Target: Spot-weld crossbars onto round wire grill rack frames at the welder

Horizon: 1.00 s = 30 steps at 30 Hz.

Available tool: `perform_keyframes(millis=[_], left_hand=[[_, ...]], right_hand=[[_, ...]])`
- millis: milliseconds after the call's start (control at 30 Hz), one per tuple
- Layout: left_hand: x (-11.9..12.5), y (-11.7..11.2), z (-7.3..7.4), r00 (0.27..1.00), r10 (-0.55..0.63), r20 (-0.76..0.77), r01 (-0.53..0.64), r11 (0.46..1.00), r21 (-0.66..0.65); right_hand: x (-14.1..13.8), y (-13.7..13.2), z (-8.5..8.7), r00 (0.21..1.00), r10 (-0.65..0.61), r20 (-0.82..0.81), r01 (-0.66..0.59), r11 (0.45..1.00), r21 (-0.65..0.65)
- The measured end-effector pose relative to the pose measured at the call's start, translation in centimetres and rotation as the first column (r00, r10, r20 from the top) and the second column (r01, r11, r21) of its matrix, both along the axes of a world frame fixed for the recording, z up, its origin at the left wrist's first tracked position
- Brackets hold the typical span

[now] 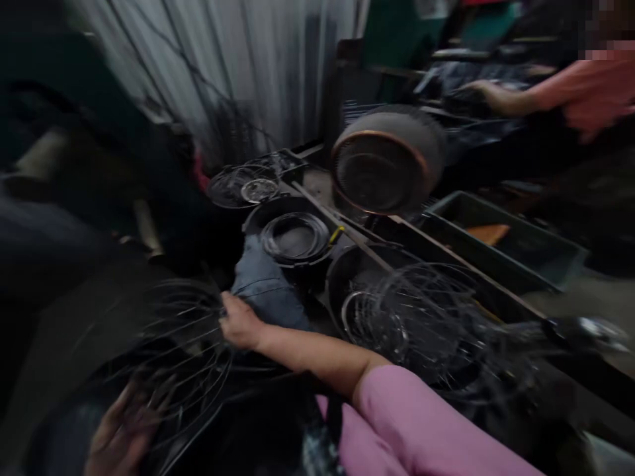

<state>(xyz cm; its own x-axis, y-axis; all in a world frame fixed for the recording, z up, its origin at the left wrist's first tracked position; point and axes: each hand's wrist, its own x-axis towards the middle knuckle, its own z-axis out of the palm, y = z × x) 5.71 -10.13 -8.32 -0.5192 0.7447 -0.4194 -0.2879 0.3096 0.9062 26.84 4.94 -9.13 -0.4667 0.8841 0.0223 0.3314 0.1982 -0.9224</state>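
Gripping rim wires of wire guard [181, 344] with right hand [241, 324], fingers curled shut on them, pink sleeve crossing over from right. Left hand [124, 430] under same guard, against wires, way too blurry to call that grip tbh. Guard low left, beside blue denim [268, 291]. Second wire guard [421, 317] right of forearm, tub of rings [295, 238] behind. Co-worker's hand [489, 96] well apart, top right.
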Motion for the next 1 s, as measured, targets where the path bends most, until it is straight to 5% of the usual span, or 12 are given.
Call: perform_keyframes(millis=[133, 200, 367, 500, 600, 700, 833, 1000], left_hand=[[3.1, -0.2, 2.9, 0.985, -0.096, 0.147, 0.076, 0.988, 0.134], [3.0, -0.3, 3.6, 0.971, -0.158, 0.182, 0.146, 0.986, 0.082], [-2.4, -4.4, 5.1, 0.981, 0.012, 0.195, -0.012, 1.0, 0.002], [-8.7, -10.6, 5.1, 0.972, 0.186, 0.142, -0.189, 0.982, 0.005], [-12.8, -16.1, 1.4, 0.901, 0.429, 0.069, -0.425, 0.903, -0.068], [-14.0, -21.7, -5.2, 0.798, 0.602, -0.011, -0.584, 0.77, -0.258], [-10.0, -26.7, -13.7, 0.75, 0.659, -0.058, -0.603, 0.645, -0.47], [-3.7, -27.4, -19.8, 0.815, 0.575, -0.074, -0.519, 0.668, -0.534]], right_hand=[[1.7, -0.4, 0.0, 0.988, -0.105, -0.116, 0.096, 0.992, -0.077], [2.3, 0.0, -0.5, 0.985, -0.121, -0.124, 0.098, 0.979, -0.178], [1.6, 0.6, -2.8, 0.976, 0.05, -0.211, -0.144, 0.877, -0.458], [0.7, -1.0, -2.5, 0.998, 0.04, -0.045, -0.056, 0.889, -0.455], [-0.5, -2.3, -1.3, 0.999, -0.017, 0.043, 0.037, 0.855, -0.517], [-2.1, -3.1, -0.3, 0.992, -0.05, 0.118, 0.107, 0.831, -0.545], [-4.4, -3.8, 0.7, 0.964, -0.058, 0.258, 0.188, 0.836, -0.516], [-6.2, -4.3, 1.0, 0.927, -0.089, 0.365, 0.275, 0.824, -0.495]])
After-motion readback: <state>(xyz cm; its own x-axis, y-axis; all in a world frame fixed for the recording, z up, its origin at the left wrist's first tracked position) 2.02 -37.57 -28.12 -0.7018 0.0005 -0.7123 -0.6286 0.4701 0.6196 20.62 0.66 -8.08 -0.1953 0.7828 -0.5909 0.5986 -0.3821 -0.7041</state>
